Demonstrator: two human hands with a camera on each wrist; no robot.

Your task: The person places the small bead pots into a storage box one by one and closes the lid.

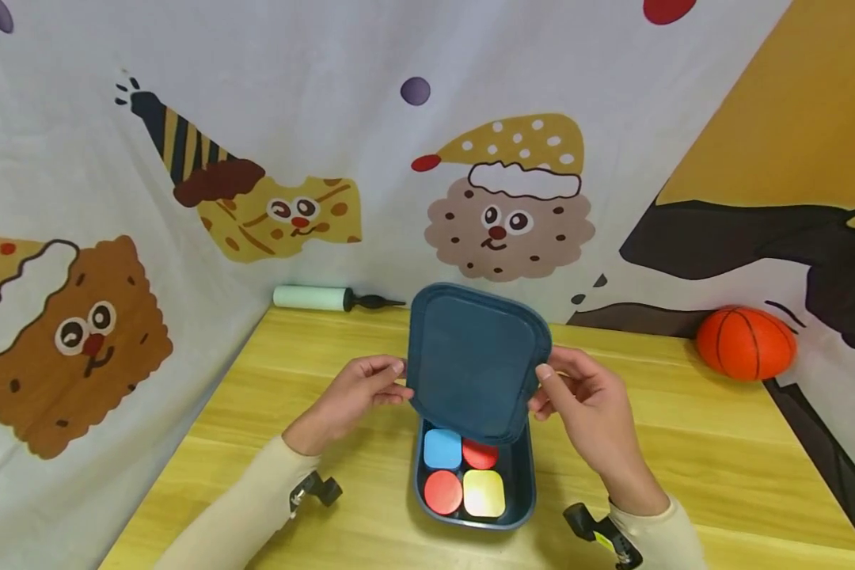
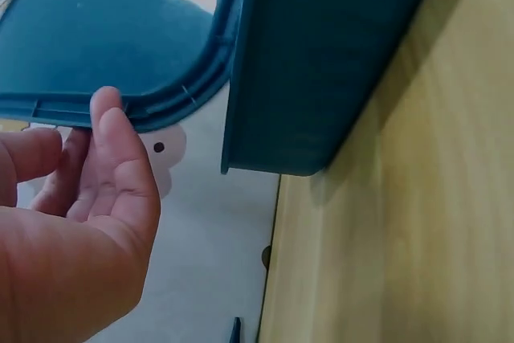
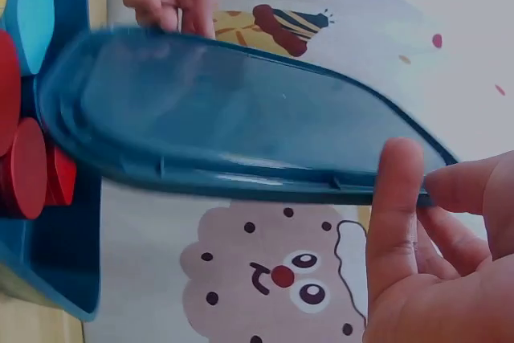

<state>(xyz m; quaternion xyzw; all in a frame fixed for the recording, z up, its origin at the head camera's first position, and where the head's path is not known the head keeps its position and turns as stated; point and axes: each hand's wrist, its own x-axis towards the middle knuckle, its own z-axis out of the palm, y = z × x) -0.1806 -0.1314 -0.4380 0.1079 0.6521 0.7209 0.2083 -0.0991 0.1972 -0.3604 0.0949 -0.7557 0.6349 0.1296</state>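
A dark blue plastic lid is held tilted above the far end of a matching box. At its left edge my left hand pinches the rim, with fingers on either side of it in the left wrist view. My right hand grips the opposite edge between thumb and fingers. Inside the box lie a blue rounded-square block, a yellow one, a red round block and another red block, partly covered by the lid. More red pieces show stacked in the right wrist view.
The box stands on a wooden table. A pale green hand pump with a black nozzle lies at the back edge. An orange toy basketball sits at the back right. A printed cloth hangs behind the table.
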